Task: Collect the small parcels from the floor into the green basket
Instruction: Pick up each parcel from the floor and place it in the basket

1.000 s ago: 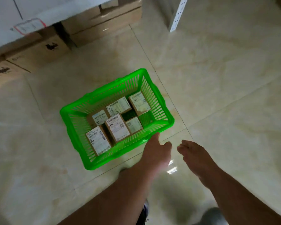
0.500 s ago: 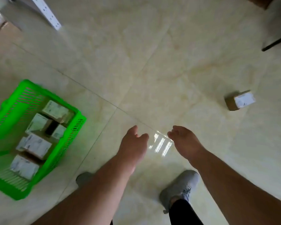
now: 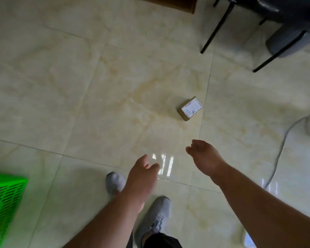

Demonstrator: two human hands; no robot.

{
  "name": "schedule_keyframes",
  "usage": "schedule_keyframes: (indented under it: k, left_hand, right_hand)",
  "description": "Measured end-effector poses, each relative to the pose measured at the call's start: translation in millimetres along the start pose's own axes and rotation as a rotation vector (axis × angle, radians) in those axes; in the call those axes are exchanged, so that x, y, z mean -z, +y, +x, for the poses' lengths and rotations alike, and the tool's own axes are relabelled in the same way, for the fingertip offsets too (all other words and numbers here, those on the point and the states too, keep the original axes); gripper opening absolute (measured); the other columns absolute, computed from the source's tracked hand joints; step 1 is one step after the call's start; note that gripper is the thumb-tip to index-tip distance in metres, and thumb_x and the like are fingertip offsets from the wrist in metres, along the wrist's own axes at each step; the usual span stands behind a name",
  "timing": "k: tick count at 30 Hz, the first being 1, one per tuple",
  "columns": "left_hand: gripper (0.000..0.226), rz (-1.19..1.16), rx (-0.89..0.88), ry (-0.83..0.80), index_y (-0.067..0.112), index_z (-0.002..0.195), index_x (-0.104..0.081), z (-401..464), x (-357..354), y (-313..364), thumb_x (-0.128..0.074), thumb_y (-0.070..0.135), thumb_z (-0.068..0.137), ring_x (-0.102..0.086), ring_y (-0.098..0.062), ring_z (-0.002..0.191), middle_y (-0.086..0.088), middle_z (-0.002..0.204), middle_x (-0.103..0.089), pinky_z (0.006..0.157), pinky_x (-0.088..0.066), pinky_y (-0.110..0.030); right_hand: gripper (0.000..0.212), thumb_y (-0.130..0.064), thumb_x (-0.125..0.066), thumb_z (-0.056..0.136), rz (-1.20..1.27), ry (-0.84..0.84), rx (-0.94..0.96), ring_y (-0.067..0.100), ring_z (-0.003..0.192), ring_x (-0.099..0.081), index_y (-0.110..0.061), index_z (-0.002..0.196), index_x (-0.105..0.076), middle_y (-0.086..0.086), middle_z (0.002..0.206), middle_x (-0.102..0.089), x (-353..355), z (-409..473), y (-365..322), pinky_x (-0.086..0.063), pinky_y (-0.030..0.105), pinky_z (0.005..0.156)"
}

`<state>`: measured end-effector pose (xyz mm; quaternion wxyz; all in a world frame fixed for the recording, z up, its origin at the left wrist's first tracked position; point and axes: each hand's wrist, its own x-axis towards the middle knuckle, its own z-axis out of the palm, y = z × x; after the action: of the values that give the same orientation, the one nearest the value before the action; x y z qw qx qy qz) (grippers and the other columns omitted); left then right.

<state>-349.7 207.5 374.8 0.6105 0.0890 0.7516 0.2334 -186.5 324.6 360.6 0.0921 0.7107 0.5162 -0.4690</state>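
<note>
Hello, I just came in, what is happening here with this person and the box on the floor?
A person is collecting parcels. One small brown cardboard parcel with a white label lies on the glossy beige tiled floor, ahead of both hands. The left hand and the right hand are empty, fingers relaxed, reaching forward and not touching it. The green plastic basket stands at the lower left edge of the view, apart from the parcel.

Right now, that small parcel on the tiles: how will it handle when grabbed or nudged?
The small parcel looks like a rigid cardboard box with flat faces, so it probably keeps its shape in a grip and will not roll. It lies flat, label up, so tipping seems unlikely. On the glossy floor it may slide if pushed. It is probably light, but its weight cannot be seen.
</note>
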Motion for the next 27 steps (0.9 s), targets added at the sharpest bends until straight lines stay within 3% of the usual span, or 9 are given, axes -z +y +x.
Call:
schedule_keyframes:
  k: [1, 3, 6, 8, 11, 13, 17, 23, 27]
  left_hand:
    - [0.056, -0.005, 0.013, -0.012, 0.021, 0.152, -0.041, 2, -12, 7, -0.055, 0.025, 0.099, -0.05, -0.019, 0.131, -0.003, 0.154, -0.046, 0.104, -0.035, -0.029]
    - [0.051, -0.006, 0.03, -0.047, 0.022, 0.148, -0.044, 13, -35, 17, -0.055, 0.026, 0.098, -0.054, -0.018, 0.122, -0.001, 0.141, -0.053, 0.106, -0.039, -0.032]
    - [0.038, 0.024, 0.044, -0.089, 0.013, 0.133, -0.052, 33, -63, 34, -0.055, 0.027, 0.097, -0.053, -0.022, 0.099, -0.003, 0.121, -0.06, 0.082, -0.042, -0.03]
    - [0.044, 0.047, 0.052, -0.099, 0.013, 0.138, -0.051, 46, -79, 49, -0.053, 0.028, 0.097, -0.057, -0.027, 0.111, -0.009, 0.13, -0.06, 0.084, -0.041, -0.031]
    - [0.061, 0.035, 0.081, -0.138, 0.021, 0.158, -0.033, 65, -96, 75, -0.051, 0.03, 0.1, -0.046, -0.017, 0.14, -0.002, 0.157, -0.047, 0.095, -0.031, -0.021]
    - [0.063, 0.01, 0.109, -0.159, 0.022, 0.16, -0.03, 77, -101, 89, -0.049, 0.03, 0.1, -0.042, -0.014, 0.144, 0.0, 0.161, -0.041, 0.099, -0.031, -0.02]
    - [0.063, -0.034, 0.154, -0.162, 0.023, 0.159, -0.033, 99, -114, 115, -0.052, 0.03, 0.099, -0.045, -0.016, 0.142, -0.002, 0.16, -0.043, 0.097, -0.033, -0.021]
    - [0.064, -0.069, 0.13, -0.142, 0.019, 0.16, -0.03, 128, -138, 148, -0.049, 0.031, 0.101, -0.039, -0.018, 0.148, -0.003, 0.164, -0.036, 0.118, -0.031, -0.03]
    - [0.065, -0.148, 0.17, -0.084, 0.017, 0.16, -0.03, 152, -160, 163, -0.052, 0.031, 0.101, -0.038, -0.018, 0.149, -0.004, 0.165, -0.035, 0.12, -0.032, -0.032]
  right_hand:
    - [0.037, -0.028, -0.06, 0.094, -0.011, 0.002, -0.002, 0.04, 0.105, -0.061, 0.002, 0.115, -0.06, 0.023, 0.109, -0.064, 10, 5, 3, -0.049, 0.043, 0.094]
    - [0.012, -0.03, -0.058, 0.094, -0.042, -0.001, 0.005, 0.03, 0.093, -0.055, -0.018, 0.092, -0.061, 0.007, 0.089, -0.059, 27, 21, 10, -0.048, 0.037, 0.084]
    - [0.013, -0.03, -0.056, 0.097, -0.051, -0.025, 0.024, 0.018, 0.095, -0.048, -0.034, 0.089, -0.047, -0.011, 0.096, -0.049, 50, 50, 12, -0.046, 0.034, 0.088]
    - [0.003, -0.028, -0.055, 0.098, -0.109, -0.02, -0.003, 0.022, 0.093, -0.051, -0.029, 0.098, -0.052, -0.003, 0.097, -0.054, 65, 70, 6, -0.047, 0.038, 0.091]
    - [0.025, -0.027, -0.058, 0.091, -0.211, -0.011, -0.027, 0.026, 0.075, -0.041, -0.017, 0.073, -0.045, -0.001, 0.07, -0.042, 82, 107, -3, -0.036, 0.035, 0.066]
    - [0.022, -0.035, -0.06, 0.087, -0.212, -0.029, -0.042, 0.025, 0.079, -0.047, -0.014, 0.082, -0.053, -0.003, 0.073, -0.047, 89, 130, -10, -0.039, 0.035, 0.072]
    - [0.048, -0.034, -0.059, 0.093, -0.259, -0.055, -0.025, 0.03, 0.118, -0.059, -0.01, 0.135, -0.057, 0.004, 0.118, -0.064, 110, 169, -25, -0.045, 0.042, 0.104]
    - [0.021, -0.041, -0.056, 0.084, -0.345, -0.135, 0.037, 0.022, 0.096, -0.052, -0.031, 0.102, -0.057, -0.009, 0.09, -0.054, 131, 235, -48, -0.041, 0.031, 0.088]
    - [0.047, -0.025, -0.059, 0.096, -0.372, -0.185, 0.089, 0.033, 0.123, -0.059, -0.004, 0.137, -0.054, 0.015, 0.134, -0.062, 141, 280, -71, -0.045, 0.04, 0.103]
